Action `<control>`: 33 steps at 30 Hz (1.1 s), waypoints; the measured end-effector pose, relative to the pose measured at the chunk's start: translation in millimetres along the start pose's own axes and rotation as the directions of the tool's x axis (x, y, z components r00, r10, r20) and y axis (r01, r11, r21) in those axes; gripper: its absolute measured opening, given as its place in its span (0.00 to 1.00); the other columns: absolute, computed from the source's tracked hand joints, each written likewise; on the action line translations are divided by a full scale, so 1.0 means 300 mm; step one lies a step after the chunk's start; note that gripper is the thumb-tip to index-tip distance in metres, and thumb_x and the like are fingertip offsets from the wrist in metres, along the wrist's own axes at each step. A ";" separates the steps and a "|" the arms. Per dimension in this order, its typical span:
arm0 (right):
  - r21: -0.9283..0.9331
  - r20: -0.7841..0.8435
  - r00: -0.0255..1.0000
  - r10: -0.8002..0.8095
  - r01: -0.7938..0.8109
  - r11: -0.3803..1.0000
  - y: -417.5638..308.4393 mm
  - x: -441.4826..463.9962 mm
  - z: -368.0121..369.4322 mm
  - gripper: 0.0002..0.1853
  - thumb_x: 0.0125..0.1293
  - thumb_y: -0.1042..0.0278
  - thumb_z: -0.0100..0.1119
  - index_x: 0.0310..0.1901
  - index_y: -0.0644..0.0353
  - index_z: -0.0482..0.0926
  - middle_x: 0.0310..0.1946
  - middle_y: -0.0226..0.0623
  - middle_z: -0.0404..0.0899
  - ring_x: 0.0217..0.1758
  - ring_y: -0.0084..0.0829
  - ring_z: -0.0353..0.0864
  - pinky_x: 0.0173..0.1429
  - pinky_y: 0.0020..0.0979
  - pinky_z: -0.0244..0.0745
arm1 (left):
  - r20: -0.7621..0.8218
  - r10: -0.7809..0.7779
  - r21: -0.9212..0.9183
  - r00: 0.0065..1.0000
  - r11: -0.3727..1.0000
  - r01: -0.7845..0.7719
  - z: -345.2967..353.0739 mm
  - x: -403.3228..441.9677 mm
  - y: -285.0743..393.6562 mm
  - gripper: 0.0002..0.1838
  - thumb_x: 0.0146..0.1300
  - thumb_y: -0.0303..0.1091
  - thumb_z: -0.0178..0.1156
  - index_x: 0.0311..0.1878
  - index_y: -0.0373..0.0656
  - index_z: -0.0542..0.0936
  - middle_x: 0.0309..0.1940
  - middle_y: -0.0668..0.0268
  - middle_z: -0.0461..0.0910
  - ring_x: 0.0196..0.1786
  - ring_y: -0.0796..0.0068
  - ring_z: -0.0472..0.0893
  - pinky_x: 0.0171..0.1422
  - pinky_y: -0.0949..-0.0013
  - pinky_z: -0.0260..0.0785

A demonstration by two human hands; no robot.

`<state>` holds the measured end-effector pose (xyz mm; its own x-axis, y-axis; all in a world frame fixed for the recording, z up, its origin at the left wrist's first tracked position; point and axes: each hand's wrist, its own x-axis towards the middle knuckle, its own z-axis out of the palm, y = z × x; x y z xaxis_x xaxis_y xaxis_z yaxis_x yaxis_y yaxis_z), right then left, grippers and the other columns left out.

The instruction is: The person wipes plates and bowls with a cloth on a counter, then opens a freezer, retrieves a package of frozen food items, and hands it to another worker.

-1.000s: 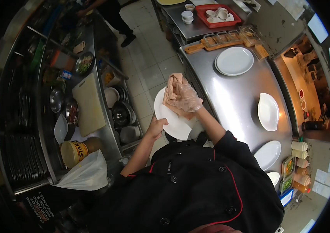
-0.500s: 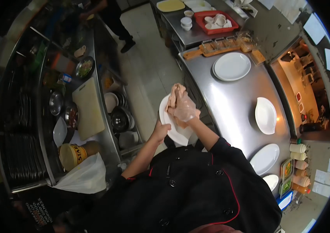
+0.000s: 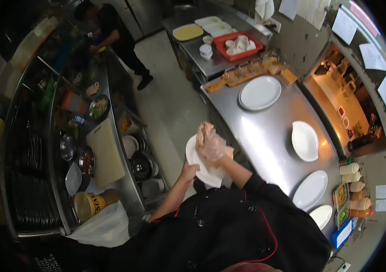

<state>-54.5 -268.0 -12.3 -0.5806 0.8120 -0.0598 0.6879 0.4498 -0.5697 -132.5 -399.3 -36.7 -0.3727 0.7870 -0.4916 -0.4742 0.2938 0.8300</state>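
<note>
My left hand (image 3: 188, 173) grips the edge of a white plate (image 3: 191, 152), thumb on its upper face, held tilted in front of my chest. My right hand (image 3: 214, 149) wears a clear plastic glove. It is closed around a crumpled pinkish-beige cloth (image 3: 206, 129) and lies over the plate; a bit of the cloth shows past the hand's right side. The hand covers much of the plate's face.
Steel counter (image 3: 247, 129) at right bears stacked oval plates (image 3: 261, 93), a pointed white dish (image 3: 305, 141), more plates and squeeze bottles (image 3: 350, 168). At left are a cutting board (image 3: 105, 156) and bowls. A person in dark clothes (image 3: 118, 36) stands at the far left counter.
The view has tilted up, so the far person shows more fully and everything sits differently in frame. Both hands still hold the plate and cloth in much the same pose.
</note>
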 end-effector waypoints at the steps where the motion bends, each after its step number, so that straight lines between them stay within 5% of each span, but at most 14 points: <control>1: 0.076 -0.023 0.999 -0.026 0.028 0.997 0.000 0.001 -0.019 0.28 0.63 0.55 0.50 0.59 0.63 0.60 0.52 0.59 0.69 0.44 0.51 0.79 0.43 0.45 0.77 | -0.004 0.000 0.025 1.000 1.000 0.000 -0.001 0.006 -0.008 0.33 0.39 0.17 0.50 0.58 0.33 0.68 0.44 0.60 0.76 0.47 0.66 0.76 0.50 0.68 0.71; 3: 0.183 -0.138 0.986 -0.096 0.121 0.976 0.016 0.018 -0.035 0.28 0.62 0.57 0.51 0.60 0.61 0.58 0.48 0.58 0.74 0.45 0.56 0.77 0.49 0.44 0.74 | 0.024 0.046 0.026 0.999 0.999 -0.046 -0.004 0.006 0.008 0.33 0.39 0.18 0.51 0.57 0.33 0.70 0.44 0.60 0.76 0.47 0.66 0.76 0.50 0.68 0.71; 4: 0.237 -0.090 0.985 -0.149 0.166 0.957 0.101 0.059 0.005 0.27 0.61 0.59 0.52 0.60 0.60 0.61 0.49 0.57 0.73 0.49 0.56 0.75 0.53 0.43 0.72 | 0.020 0.023 0.013 1.000 1.000 -0.024 -0.004 -0.001 0.023 0.33 0.39 0.18 0.51 0.57 0.33 0.69 0.44 0.60 0.77 0.47 0.65 0.77 0.51 0.67 0.70; 5: 0.392 0.020 0.999 -0.047 0.035 0.919 0.131 0.083 -0.004 0.29 0.59 0.58 0.56 0.60 0.59 0.63 0.50 0.54 0.74 0.53 0.54 0.74 0.57 0.41 0.70 | 0.019 0.006 -0.002 1.000 1.000 -0.006 -0.005 -0.008 0.037 0.33 0.39 0.18 0.51 0.57 0.34 0.69 0.44 0.60 0.77 0.47 0.65 0.77 0.52 0.67 0.70; 7: 0.813 -0.025 0.987 -0.159 0.113 0.571 0.209 0.122 0.033 0.34 0.55 0.55 0.62 0.61 0.58 0.64 0.54 0.51 0.72 0.57 0.51 0.72 0.60 0.39 0.68 | 0.030 -0.019 0.002 0.999 1.000 0.019 -0.025 -0.004 0.036 0.34 0.39 0.19 0.51 0.58 0.34 0.68 0.46 0.60 0.76 0.48 0.65 0.76 0.53 0.67 0.69; 10: 0.691 -0.086 0.921 -0.379 0.330 0.643 0.207 0.128 0.022 0.40 0.49 0.52 0.67 0.62 0.60 0.63 0.56 0.52 0.69 0.58 0.49 0.71 0.60 0.38 0.68 | 0.041 -0.011 0.013 0.999 1.000 0.011 -0.020 0.001 0.047 0.35 0.40 0.19 0.51 0.60 0.35 0.67 0.48 0.60 0.75 0.50 0.65 0.75 0.53 0.68 0.69; 13: 0.154 0.233 0.951 -0.204 0.171 0.973 0.141 0.097 0.005 0.44 0.46 0.50 0.69 0.62 0.61 0.62 0.58 0.54 0.66 0.59 0.49 0.70 0.62 0.37 0.68 | 0.065 -0.016 0.021 0.998 1.000 0.014 -0.005 0.004 0.048 0.35 0.40 0.19 0.51 0.60 0.35 0.66 0.48 0.60 0.74 0.51 0.66 0.74 0.53 0.68 0.69; 17: 0.106 0.191 0.980 -0.064 0.044 0.993 0.050 0.056 -0.042 0.44 0.43 0.51 0.70 0.61 0.62 0.62 0.53 0.53 0.69 0.56 0.51 0.72 0.61 0.39 0.69 | 0.047 0.040 0.053 0.998 0.998 -0.042 -0.002 0.010 0.032 0.34 0.41 0.19 0.51 0.60 0.36 0.66 0.46 0.61 0.74 0.49 0.66 0.75 0.52 0.68 0.69; 23: 0.108 0.021 0.992 -0.124 0.121 0.987 0.054 0.047 0.021 0.52 0.43 0.53 0.69 0.69 0.57 0.50 0.57 0.54 0.67 0.56 0.49 0.73 0.59 0.39 0.71 | -0.008 -0.012 0.002 1.000 1.000 0.012 -0.004 0.014 -0.005 0.25 0.41 0.21 0.51 0.49 0.33 0.73 0.35 0.62 0.76 0.38 0.67 0.77 0.44 0.67 0.70; 25: 0.082 -0.012 0.987 -0.157 0.158 0.984 0.030 0.032 0.011 0.52 0.45 0.51 0.67 0.69 0.56 0.48 0.56 0.54 0.67 0.56 0.49 0.73 0.58 0.40 0.72 | 0.034 -0.096 0.066 0.995 0.993 0.094 -0.033 0.049 -0.043 0.30 0.41 0.19 0.52 0.54 0.34 0.71 0.39 0.62 0.76 0.43 0.68 0.77 0.48 0.67 0.71; 27: 0.027 -0.045 0.963 -0.265 0.266 0.964 0.049 0.045 0.050 0.51 0.47 0.49 0.65 0.69 0.55 0.48 0.57 0.54 0.65 0.56 0.49 0.73 0.58 0.40 0.72 | 0.018 -0.053 0.035 0.998 0.998 0.052 -0.009 0.037 -0.032 0.33 0.40 0.20 0.51 0.58 0.35 0.68 0.42 0.61 0.75 0.45 0.67 0.76 0.48 0.67 0.70; 29: -0.048 0.067 0.988 -0.140 0.144 0.988 0.005 0.032 0.034 0.49 0.48 0.50 0.63 0.69 0.58 0.49 0.61 0.53 0.61 0.59 0.48 0.70 0.61 0.38 0.71 | -0.052 0.069 0.026 0.996 0.997 -0.067 0.039 -0.008 0.024 0.39 0.38 0.19 0.50 0.63 0.38 0.65 0.46 0.60 0.73 0.48 0.66 0.74 0.49 0.68 0.70; 30: -0.153 0.006 0.957 -0.290 0.288 0.945 0.020 0.032 0.062 0.48 0.49 0.52 0.63 0.68 0.63 0.50 0.64 0.51 0.58 0.63 0.47 0.65 0.63 0.35 0.69 | -0.044 0.070 0.022 0.997 0.997 -0.069 0.037 -0.015 0.028 0.41 0.38 0.19 0.49 0.64 0.39 0.63 0.48 0.59 0.72 0.50 0.66 0.73 0.50 0.68 0.69; 33: -0.177 0.050 0.960 -0.277 0.281 0.943 0.020 0.028 0.076 0.48 0.50 0.52 0.62 0.67 0.67 0.51 0.65 0.51 0.57 0.64 0.47 0.63 0.64 0.33 0.68 | -0.009 0.034 0.016 0.999 0.999 -0.034 0.035 -0.035 0.050 0.46 0.36 0.17 0.46 0.69 0.43 0.57 0.57 0.59 0.67 0.59 0.65 0.67 0.57 0.69 0.64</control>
<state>-65.4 -267.0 -34.8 -0.7692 0.6363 0.0594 0.5627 0.7184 -0.4090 -127.4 -397.5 -16.1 -0.3962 0.7916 -0.4651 -0.4487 0.2750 0.8503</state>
